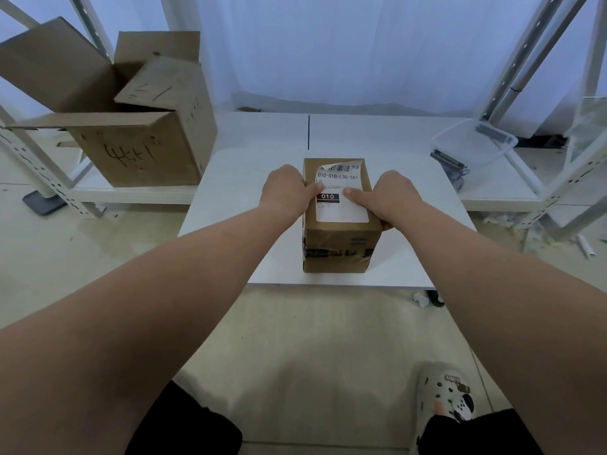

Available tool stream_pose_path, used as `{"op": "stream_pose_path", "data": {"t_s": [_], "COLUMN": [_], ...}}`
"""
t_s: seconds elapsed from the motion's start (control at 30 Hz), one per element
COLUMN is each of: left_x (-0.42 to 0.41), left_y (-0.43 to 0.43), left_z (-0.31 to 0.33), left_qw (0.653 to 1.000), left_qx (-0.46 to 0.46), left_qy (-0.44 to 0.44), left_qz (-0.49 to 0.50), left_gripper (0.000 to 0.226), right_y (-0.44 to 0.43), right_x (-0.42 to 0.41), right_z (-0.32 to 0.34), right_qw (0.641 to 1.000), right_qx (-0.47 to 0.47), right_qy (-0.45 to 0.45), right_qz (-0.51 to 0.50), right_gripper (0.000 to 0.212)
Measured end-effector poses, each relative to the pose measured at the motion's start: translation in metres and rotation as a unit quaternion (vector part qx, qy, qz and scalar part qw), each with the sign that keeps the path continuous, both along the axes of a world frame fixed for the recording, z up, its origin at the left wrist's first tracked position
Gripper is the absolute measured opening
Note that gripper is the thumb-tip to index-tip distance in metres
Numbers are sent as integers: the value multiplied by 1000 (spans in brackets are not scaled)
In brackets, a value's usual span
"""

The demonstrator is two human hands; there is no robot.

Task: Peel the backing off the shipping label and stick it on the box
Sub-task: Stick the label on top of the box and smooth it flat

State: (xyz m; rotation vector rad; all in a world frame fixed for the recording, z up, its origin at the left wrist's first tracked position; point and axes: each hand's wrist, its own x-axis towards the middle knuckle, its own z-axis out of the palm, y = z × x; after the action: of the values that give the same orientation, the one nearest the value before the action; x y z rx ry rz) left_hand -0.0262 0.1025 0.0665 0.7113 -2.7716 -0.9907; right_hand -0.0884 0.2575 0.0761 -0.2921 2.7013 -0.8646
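A small brown cardboard box (338, 247) stands on the white table (236, 224). A white shipping label (341, 208) with black print lies on the box top; its far edge curls up off the cardboard. My left hand (289, 188) rests at the box's left edge with the thumb pressing on the label. My right hand (391, 195) clasps the right edge of the box, thumb on the label, fingers down the side. No backing sheet is in sight.
A large open cardboard box (138, 139) sits on a low shelf at the left. A clear plastic tub (476, 142) stands at the right on another shelf. Metal rack posts (512, 60) flank both sides. My shoe (446, 399) is on the floor below.
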Motion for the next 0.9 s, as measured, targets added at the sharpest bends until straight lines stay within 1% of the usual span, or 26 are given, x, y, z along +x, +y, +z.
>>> {"op": "stream_pose_path", "data": {"t_s": [0.07,0.1,0.13,0.2,0.27,0.3,0.33,0.4,0.57,0.73,0.8,0.83,0.9], "left_x": [0,0,2,5,9,11,12,12,13,7,6,5,3], "left_y": [1,1,1,-2,-5,-6,-7,-8,-2,-2,-2,-2,-2], "left_z": [-1,-1,-1,1,2,1,0,-3,-3,-1,-1,-1,-3], "left_qw": [1000,1000,998,986,971,969,971,978,990,997,998,997,996], "left_qx": [1,17,48,147,205,208,199,170,128,47,9,-4,1], "left_qy": [-12,-23,-31,-50,-69,-75,-78,-71,-28,-26,-38,-45,-61], "left_qz": [-5,-13,-28,-69,-100,-108,-109,-94,-50,-46,-53,-58,-69], "left_gripper": [42,44,42,33,46,52,56,59,43,45,45,45,45], "right_y": [0,0,0,3,8,10,12,12,7,2,0,0,0], "right_x": [-2,-1,-1,3,7,8,10,13,17,16,16,17,20], "right_z": [-1,-2,-3,0,6,9,11,12,8,8,11,12,16], "right_qw": [1000,1000,998,989,979,976,974,978,990,999,999,998,995], "right_qx": [-3,-20,-48,-100,-103,-92,-86,-94,-102,-40,-26,-26,-30], "right_qy": [-3,-14,-36,-103,-163,-180,-186,-169,-99,-30,-30,-43,-79], "right_qz": [2,8,16,36,68,84,94,83,21,21,33,40,57], "right_gripper": [40,40,44,51,53,53,51,46,43,26,29,34,48]}}
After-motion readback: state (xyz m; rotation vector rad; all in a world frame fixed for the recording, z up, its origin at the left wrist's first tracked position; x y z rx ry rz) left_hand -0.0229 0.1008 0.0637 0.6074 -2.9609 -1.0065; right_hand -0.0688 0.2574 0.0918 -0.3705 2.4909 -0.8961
